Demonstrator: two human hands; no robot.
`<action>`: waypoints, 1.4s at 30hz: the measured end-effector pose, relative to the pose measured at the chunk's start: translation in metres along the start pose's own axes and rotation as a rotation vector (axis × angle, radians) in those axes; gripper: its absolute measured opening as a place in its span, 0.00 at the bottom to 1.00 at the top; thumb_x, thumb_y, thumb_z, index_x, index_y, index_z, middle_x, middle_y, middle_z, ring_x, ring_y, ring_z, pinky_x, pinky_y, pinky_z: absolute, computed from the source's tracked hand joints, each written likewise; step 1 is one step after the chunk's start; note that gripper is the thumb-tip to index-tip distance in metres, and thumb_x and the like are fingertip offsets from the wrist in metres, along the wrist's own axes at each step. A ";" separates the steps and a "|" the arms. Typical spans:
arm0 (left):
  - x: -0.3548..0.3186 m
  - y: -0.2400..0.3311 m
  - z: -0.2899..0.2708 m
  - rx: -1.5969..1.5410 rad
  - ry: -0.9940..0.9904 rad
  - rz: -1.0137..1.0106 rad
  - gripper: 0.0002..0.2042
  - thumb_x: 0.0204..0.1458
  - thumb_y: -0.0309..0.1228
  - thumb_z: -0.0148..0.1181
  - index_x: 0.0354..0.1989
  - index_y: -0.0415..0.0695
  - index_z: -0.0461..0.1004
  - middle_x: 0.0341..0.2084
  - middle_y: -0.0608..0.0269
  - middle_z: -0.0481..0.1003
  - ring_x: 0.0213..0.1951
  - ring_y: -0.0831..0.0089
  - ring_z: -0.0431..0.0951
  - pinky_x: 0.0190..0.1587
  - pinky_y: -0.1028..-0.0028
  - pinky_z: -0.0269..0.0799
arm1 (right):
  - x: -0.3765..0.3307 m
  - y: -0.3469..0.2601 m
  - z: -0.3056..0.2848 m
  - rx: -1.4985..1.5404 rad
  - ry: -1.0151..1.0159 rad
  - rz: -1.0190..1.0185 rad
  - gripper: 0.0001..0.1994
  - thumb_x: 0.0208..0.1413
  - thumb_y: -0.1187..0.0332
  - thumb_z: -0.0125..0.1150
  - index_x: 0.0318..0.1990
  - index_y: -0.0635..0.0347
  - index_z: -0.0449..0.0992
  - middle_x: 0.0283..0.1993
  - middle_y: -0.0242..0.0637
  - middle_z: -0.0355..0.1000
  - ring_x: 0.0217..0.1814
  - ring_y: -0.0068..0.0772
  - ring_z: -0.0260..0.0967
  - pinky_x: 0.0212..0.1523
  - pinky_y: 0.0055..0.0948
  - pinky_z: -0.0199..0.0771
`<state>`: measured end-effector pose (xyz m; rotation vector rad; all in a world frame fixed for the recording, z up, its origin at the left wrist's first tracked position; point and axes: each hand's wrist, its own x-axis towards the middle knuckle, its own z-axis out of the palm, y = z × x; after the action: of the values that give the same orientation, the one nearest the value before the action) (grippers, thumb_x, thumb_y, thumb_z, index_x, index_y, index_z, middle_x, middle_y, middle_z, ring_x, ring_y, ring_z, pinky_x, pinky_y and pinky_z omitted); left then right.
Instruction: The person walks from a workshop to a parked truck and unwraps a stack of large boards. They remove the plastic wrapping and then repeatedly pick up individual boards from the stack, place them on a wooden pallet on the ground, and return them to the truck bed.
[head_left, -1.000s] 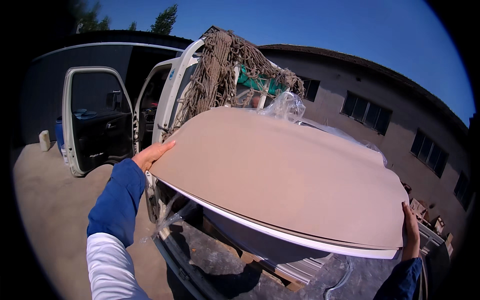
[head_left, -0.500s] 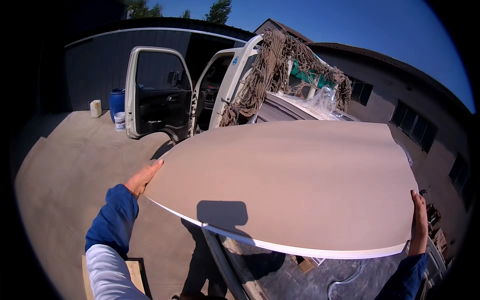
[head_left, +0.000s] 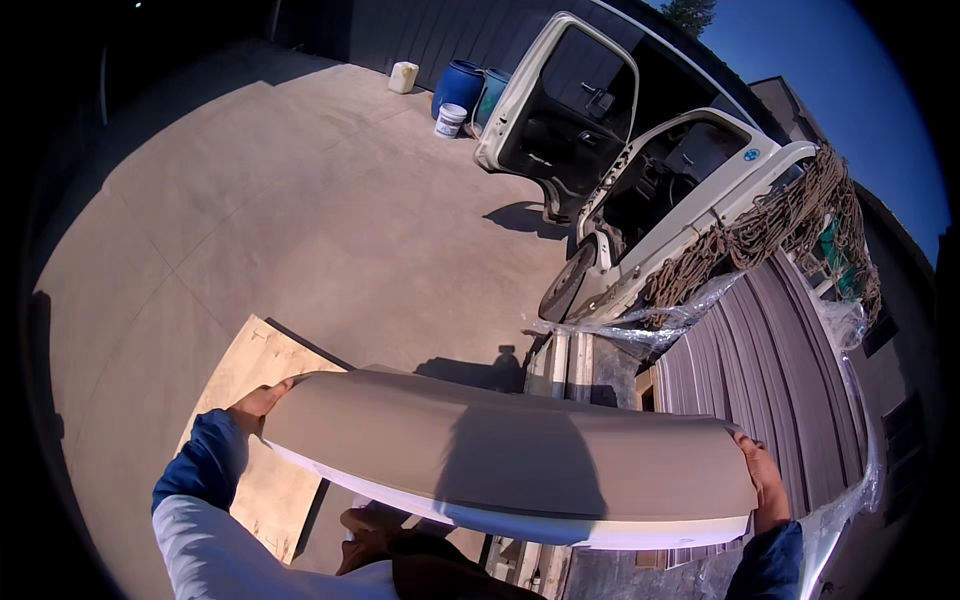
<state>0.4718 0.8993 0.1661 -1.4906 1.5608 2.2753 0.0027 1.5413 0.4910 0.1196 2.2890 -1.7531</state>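
A broad brown sheet (head_left: 370, 430) with a white edge spans the space in front of me, bowed along its length. Whether it is a single layer or several cannot be made out. My left hand (head_left: 258, 405) is closed on its left end, thumb on top. At the opposite end, my right hand (head_left: 765, 482) grips the edge, fingers partly hidden beneath. A pale wooden board (head_left: 265, 355) lies below the left end. To the right, a tall stack of grey-brown sheets (head_left: 770, 350) rests on the truck bed, partly wrapped in clear plastic film (head_left: 690, 300).
Beyond the stack stands a white truck cab with its door (head_left: 575, 110) swung open. Bundled ropes (head_left: 800, 205) hang behind the cab. Blue barrels (head_left: 458, 88), a white bucket (head_left: 450, 120) and a pale jug (head_left: 403, 77) stand near the dark wall. Concrete ground (head_left: 300, 220) stretches to the left.
My view has swung left and downward. The brown sheet has moved from over the truck bed toward the wooden board and now looks narrower and more bowed. Both hands kept their grip.
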 end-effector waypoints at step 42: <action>-0.075 -0.534 -0.337 -0.943 1.057 -0.581 0.29 0.55 0.56 0.58 0.49 0.39 0.76 0.39 0.55 0.78 0.37 0.63 0.77 0.38 0.66 0.73 | -0.033 0.400 1.166 -0.980 -1.459 0.077 0.19 0.63 0.54 0.54 0.46 0.64 0.75 0.41 0.37 0.76 0.39 0.30 0.73 0.39 0.31 0.73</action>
<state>0.9994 0.9595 -0.1841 -3.0914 -0.2793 1.9081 0.2983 0.5351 -0.1572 -0.8895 1.5563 -0.1572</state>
